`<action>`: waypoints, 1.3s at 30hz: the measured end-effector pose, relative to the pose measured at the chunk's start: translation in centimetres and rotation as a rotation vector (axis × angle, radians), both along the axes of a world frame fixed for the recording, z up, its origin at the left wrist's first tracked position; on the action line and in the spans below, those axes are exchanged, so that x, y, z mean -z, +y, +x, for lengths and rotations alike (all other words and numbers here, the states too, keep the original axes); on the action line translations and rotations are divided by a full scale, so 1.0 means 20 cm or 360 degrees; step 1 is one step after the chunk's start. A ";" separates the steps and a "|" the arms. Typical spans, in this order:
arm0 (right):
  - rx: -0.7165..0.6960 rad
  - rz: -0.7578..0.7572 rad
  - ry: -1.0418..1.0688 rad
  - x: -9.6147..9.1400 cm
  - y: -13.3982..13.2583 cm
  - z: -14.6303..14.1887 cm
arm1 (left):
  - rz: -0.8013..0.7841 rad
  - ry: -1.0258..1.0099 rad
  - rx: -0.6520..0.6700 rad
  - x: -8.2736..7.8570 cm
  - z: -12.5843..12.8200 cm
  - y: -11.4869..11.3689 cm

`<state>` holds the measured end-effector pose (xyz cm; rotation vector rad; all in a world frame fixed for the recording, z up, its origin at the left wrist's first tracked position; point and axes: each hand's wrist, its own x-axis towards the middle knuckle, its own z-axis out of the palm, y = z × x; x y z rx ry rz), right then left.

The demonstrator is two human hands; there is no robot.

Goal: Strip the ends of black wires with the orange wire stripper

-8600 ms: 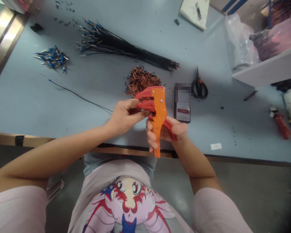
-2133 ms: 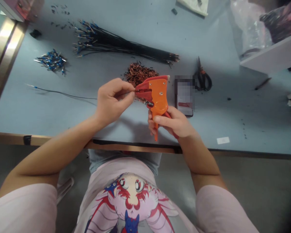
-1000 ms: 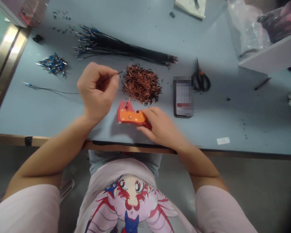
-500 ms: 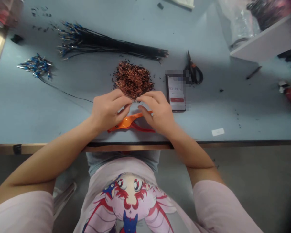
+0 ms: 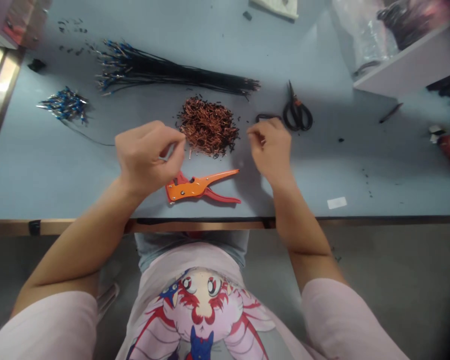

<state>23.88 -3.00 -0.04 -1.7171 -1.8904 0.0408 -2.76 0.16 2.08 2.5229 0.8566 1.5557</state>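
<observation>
My left hand point(image 5: 148, 155) is closed in a pinch just left of a heap of copper wire offcuts point(image 5: 208, 127). A thin black wire point(image 5: 93, 140) runs into it from the pile of blue-and-silver terminals point(image 5: 67, 105); the end at the fingertips cannot be made out. On the heap's other side my right hand point(image 5: 272, 150) has its fingers curled together, and whatever they may hold is hidden. It covers most of a phone point(image 5: 262, 116), whose upper edge shows. Orange wire strippers point(image 5: 195, 189) with red handles lie between my forearms, untouched.
A bundle of black wires point(image 5: 180, 74) with blue ends stretches behind the heap. Black-handled scissors point(image 5: 298, 112) lie beyond my right hand. Farther right are a pen point(image 5: 391, 113), a white label point(image 5: 336, 203) and a bin point(image 5: 405, 70). The table edge point(image 5: 210, 225) runs before me.
My hands, which met in front of the copper heap, have moved apart. The left went left, the right went right over the phone. The strippers are uncovered now.
</observation>
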 end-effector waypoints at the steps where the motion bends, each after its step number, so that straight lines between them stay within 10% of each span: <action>1: -0.0077 -0.0018 0.0037 0.01 0.01 0.00 | -0.0047 -0.0042 -0.0041 0.00 0.00 0.01; 10: -0.0394 -0.0186 0.0174 -0.05 -0.06 -0.07 | -0.0543 -0.0147 -0.0200 0.09 0.03 0.05; 16: -0.0879 -0.0764 -0.0132 -0.16 -0.19 -0.19 | -0.0825 -0.0528 -0.0229 0.13 0.02 0.13; 22: -0.0826 -0.0753 -0.0250 -0.11 -0.21 -0.28 | -0.0987 -0.0622 -0.0118 0.15 -0.01 0.17; 29: -0.0421 -0.0530 0.0614 -0.21 -0.18 -0.15 | -0.0722 -0.0669 -0.0204 0.12 0.00 0.15; 39: -0.0465 -0.1449 0.2334 -0.13 -0.18 -0.25 | -0.0958 -0.0610 0.0066 0.08 0.11 -0.04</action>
